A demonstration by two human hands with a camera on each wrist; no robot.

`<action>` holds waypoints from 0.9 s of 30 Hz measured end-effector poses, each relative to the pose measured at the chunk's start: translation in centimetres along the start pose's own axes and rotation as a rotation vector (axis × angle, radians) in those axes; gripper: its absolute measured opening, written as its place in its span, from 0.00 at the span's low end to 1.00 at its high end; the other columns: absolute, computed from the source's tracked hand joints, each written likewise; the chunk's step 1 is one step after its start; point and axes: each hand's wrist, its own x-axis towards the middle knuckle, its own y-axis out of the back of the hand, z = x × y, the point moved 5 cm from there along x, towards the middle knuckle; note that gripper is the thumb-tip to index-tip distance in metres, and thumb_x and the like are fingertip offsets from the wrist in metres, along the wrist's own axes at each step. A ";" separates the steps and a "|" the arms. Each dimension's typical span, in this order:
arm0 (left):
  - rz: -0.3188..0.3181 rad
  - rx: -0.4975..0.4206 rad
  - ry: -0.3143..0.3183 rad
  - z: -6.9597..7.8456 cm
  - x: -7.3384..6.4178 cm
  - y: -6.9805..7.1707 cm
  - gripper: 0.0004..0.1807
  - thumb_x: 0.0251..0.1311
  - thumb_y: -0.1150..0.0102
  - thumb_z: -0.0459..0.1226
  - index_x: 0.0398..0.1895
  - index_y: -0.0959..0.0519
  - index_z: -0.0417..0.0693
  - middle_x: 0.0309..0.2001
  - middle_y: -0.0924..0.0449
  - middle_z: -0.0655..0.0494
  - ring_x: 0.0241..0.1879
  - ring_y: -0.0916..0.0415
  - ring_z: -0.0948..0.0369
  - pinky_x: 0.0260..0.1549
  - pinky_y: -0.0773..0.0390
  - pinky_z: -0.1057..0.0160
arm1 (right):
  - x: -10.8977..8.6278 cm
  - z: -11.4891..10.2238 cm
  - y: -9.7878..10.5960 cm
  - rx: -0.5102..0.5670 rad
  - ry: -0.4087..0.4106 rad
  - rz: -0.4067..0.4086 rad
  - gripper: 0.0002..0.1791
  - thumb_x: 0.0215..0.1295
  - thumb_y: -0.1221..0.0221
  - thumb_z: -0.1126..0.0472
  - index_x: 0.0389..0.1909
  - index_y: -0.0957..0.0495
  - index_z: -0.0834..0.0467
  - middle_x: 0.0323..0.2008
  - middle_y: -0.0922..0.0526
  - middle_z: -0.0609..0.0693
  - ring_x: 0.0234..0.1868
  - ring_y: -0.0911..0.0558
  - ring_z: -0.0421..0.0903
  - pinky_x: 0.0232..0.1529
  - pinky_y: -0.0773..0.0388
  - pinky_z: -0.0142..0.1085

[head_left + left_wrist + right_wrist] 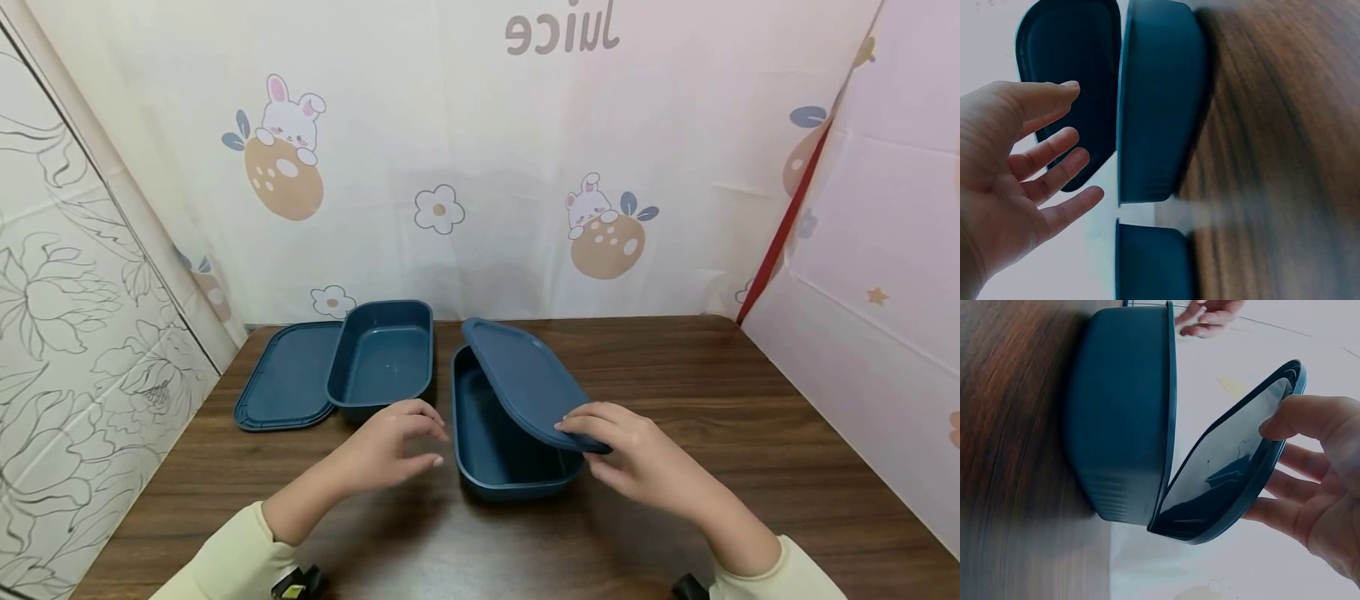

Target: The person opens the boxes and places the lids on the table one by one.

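My right hand [637, 454] pinches the near end of a dark blue lid [528, 375], thumb beneath and fingers on top. The lid slants over a dark blue rectangular container [517, 487], its near end raised and its far end down at the rim, as the right wrist view [1235, 456] also shows. Part of the container's inside shows, bare, left of the lid. Just left of that container, my left hand [393, 446] hovers with fingers spread and bent a little, holding nothing. In the left wrist view the palm [997, 187] faces the container's side.
A second dark blue container [386, 358] stands uncovered at the back left, behind my left hand. Another lid [288, 379] lies flat beside it. The wooden table [675, 358] ends at a printed curtain [495, 250], with more sheeting on both sides.
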 end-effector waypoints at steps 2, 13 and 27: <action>-0.001 -0.016 0.022 -0.3 -0.1 -0.2 0.09 0.55 0.30 0.34 0.39 0.17 0.52 0.46 0.23 0.60 0.48 0.25 0.62 0.49 0.22 0.60 | -0.1 0.1 0.1 0.027 -0.001 0.005 0.32 0.48 0.35 0.80 0.57 0.24 0.58 0.51 0.22 0.54 0.49 0.22 0.49 0.31 0.25 0.21; 0.074 -0.150 0.155 -1.7 -0.5 -1.4 0.08 0.54 0.30 0.31 0.36 0.16 0.50 0.42 0.22 0.60 0.43 0.22 0.58 0.41 0.18 0.59 | -0.6 0.7 0.6 0.054 -0.109 0.044 0.18 0.73 0.52 0.52 0.53 0.22 0.56 0.51 0.22 0.51 0.51 0.24 0.45 0.29 0.21 0.23; 0.144 -0.336 0.331 -2.9 -0.6 -2.6 0.08 0.56 0.33 0.29 0.40 0.18 0.41 0.39 0.18 0.48 0.38 0.21 0.58 0.38 0.18 0.61 | -1.3 1.6 1.9 0.110 -0.181 0.125 0.34 0.42 0.36 0.87 0.51 0.24 0.57 0.48 0.22 0.51 0.47 0.22 0.38 0.45 0.22 0.25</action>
